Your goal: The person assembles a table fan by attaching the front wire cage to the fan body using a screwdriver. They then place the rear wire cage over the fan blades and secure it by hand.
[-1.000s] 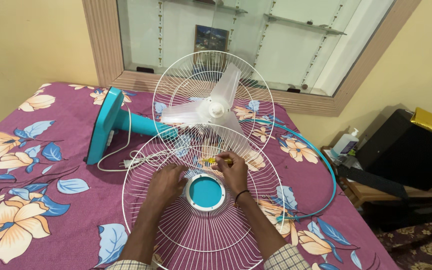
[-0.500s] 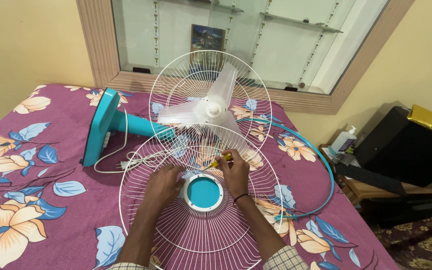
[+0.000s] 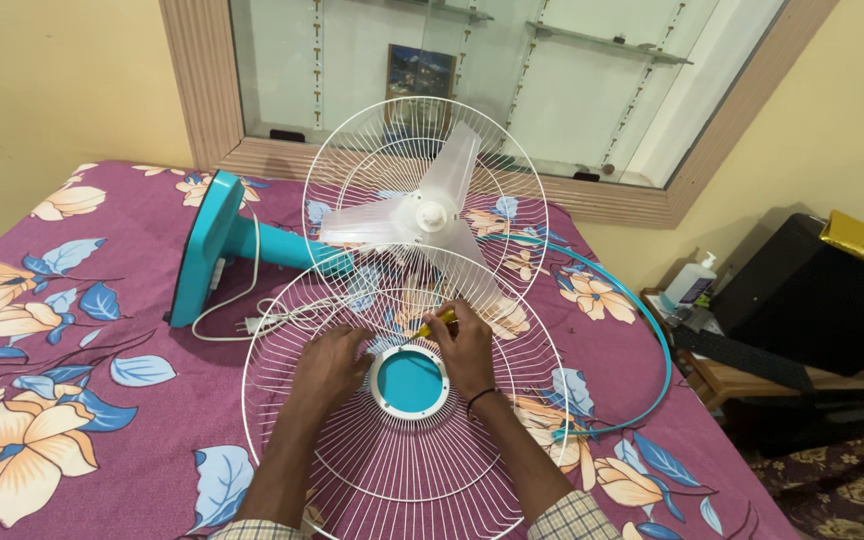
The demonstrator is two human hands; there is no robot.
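A white wire front fan grille (image 3: pixel 352 450) with a teal round centre cap (image 3: pixel 409 382) lies flat on the bed. My left hand (image 3: pixel 330 362) rests on its wires just left of the cap. My right hand (image 3: pixel 468 345) holds a yellow-handled screwdriver (image 3: pixel 436 322), tip angled down toward the cap's upper rim. Behind it lies the fan: rear grille (image 3: pixel 352 160), translucent blades (image 3: pixel 430 212), teal stem and base (image 3: pixel 204 245).
A purple floral bedsheet (image 3: pixel 82 370) covers the bed. A white power cord with plug (image 3: pixel 252 322) lies by the base. A teal rim ring (image 3: pixel 652 340) curves at the right. Off the bed stand a sanitiser bottle (image 3: pixel 692 284) and a black case (image 3: pixel 812 300).
The screwdriver has tilted from nearly level to pointing down-left at the cap. My left hand has stayed on the grille.
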